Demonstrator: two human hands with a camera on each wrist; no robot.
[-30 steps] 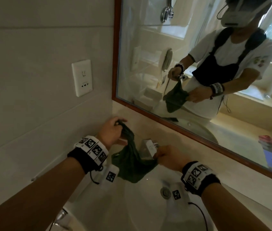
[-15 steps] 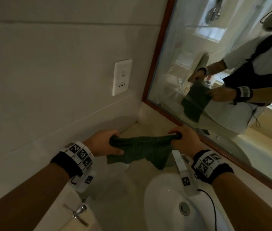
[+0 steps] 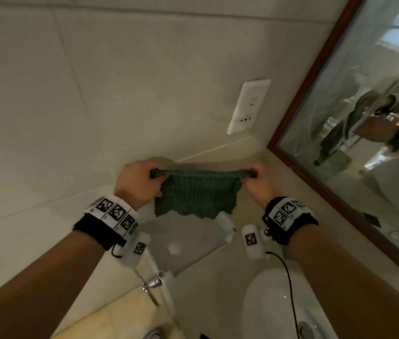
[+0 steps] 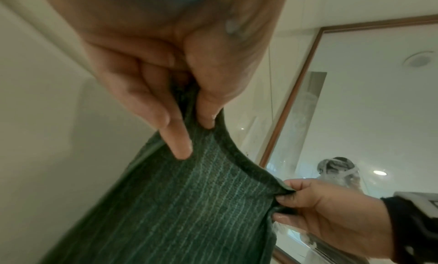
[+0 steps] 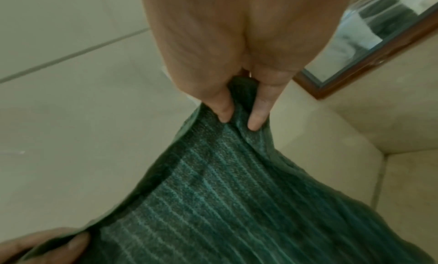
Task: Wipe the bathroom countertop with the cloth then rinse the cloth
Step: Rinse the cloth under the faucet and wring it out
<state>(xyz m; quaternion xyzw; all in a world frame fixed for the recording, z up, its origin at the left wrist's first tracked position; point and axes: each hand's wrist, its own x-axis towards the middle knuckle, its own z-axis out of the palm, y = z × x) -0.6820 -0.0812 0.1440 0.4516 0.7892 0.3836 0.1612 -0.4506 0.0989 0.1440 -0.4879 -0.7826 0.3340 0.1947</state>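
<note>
The left hand [image 3: 137,185] and the right hand [image 3: 257,183] hold the green ribbed cloth [image 3: 196,196] stretched between them, each pinching one top corner between thumb and curled fingers. The cloth hangs flat from its taut top edge, in the air above the beige worktop [image 3: 208,285], its wavy lower edge clear of the surface. It sits to the left of the wooden-framed mirror [image 3: 335,77], in front of the tiled wall, and below the white wall socket [image 3: 248,106].

In the left wrist view the left hand's thumb and forefinger press into the cloth's hem [image 4: 227,152], and the right hand [image 4: 327,215] grips the far corner. In the right wrist view two fingertips [image 5: 258,118] clamp the bunched corner; the left hand at the lower left edge is blurred but seems to grip its corner too.

A white basin [image 3: 267,311] lies lower right of the cloth, below the mirror.
</note>
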